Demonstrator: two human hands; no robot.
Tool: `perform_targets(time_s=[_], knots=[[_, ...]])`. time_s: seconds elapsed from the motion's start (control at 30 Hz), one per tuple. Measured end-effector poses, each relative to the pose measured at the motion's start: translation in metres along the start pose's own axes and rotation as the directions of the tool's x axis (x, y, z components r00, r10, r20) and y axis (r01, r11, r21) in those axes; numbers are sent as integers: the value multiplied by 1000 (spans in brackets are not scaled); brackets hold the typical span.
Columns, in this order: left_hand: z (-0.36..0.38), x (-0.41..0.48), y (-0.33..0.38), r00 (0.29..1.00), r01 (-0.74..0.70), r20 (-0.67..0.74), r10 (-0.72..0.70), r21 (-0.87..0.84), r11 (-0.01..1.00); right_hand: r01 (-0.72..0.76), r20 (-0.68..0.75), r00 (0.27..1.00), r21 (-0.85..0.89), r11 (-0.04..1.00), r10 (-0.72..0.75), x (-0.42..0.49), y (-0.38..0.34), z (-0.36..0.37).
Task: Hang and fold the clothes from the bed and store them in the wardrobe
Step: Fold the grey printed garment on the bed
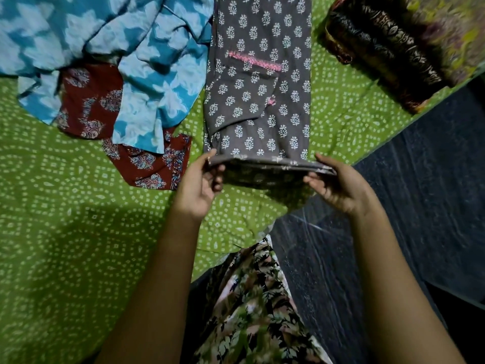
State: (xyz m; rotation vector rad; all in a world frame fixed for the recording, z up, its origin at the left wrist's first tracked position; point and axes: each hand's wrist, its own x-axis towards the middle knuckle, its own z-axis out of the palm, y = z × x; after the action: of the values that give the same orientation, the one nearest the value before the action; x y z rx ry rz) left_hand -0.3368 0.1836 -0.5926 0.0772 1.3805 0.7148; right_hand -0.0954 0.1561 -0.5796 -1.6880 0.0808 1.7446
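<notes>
The grey printed garment runs off the top of the view, so its far end cannot be seen; what shows is a long folded strip lying on the bed, with a pink stitched line across its middle. Its near edge is raised a little off the green dotted sheet and throws a shadow there. To the left, a blue and white garment lies in a loose heap that is also cut off at the top, and it covers most of a maroon printed garment, of which only two patches stick out. At the top right corner sits a dark patterned pile of cloth, blurred and partly out of view, so I cannot tell how many pieces it holds. The dark floor shows beside the bed's corner, and the person's floral dress fills the bottom middle.

The left hand pinches the near left corner of the grey garment, thumb on top and fingers curled beneath. The right hand grips the near right corner the same way, its fingers tucked under the cloth and partly hidden by the edge. Both hands are narrowly closed on the fabric, held level with each other and well apart
</notes>
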Motion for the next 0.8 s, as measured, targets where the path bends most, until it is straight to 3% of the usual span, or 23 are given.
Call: perform_targets(time_s=[0.17,0.27,0.33,0.37,0.43,0.5,0.53,0.57,0.63,0.7,0.73,0.8], knots=[[33,40,30,998,-64,12,64,-24,998,22,38,999,76,997,-25,46,-34,27],[51,62,28,932,-268,-149,329,326,907,132,39,991,-142,981,-127,68,-34,38],[60,65,20,802,-399,-129,583,610,684,272,33,962,-265,925,-273,76,-29,46],[64,66,14,737,-449,-39,675,718,532,382,24,918,-328,864,-396,78,-25,48],[68,68,1,622,-530,198,758,819,220,574,25,724,-576,582,-690,80,-14,45],[68,79,-14,580,-579,416,701,815,-4,597,71,529,-739,312,-846,84,-5,43],[64,86,-22,587,-581,490,645,809,-87,592,112,479,-774,226,-871,87,0,43],[58,92,-29,614,-560,531,585,815,-151,581,181,470,-800,148,-864,90,4,43],[40,104,-42,681,-470,533,502,844,-257,506,367,571,-862,-37,-734,100,13,42],[25,109,-47,690,-409,533,490,846,-343,392,464,665,-884,-255,-585,113,24,32],[22,110,-48,689,-390,534,490,843,-370,347,474,688,-880,-324,-550,119,28,26],[25,109,-48,682,-364,531,503,843,-397,297,460,709,-882,-366,-534,122,30,22]])
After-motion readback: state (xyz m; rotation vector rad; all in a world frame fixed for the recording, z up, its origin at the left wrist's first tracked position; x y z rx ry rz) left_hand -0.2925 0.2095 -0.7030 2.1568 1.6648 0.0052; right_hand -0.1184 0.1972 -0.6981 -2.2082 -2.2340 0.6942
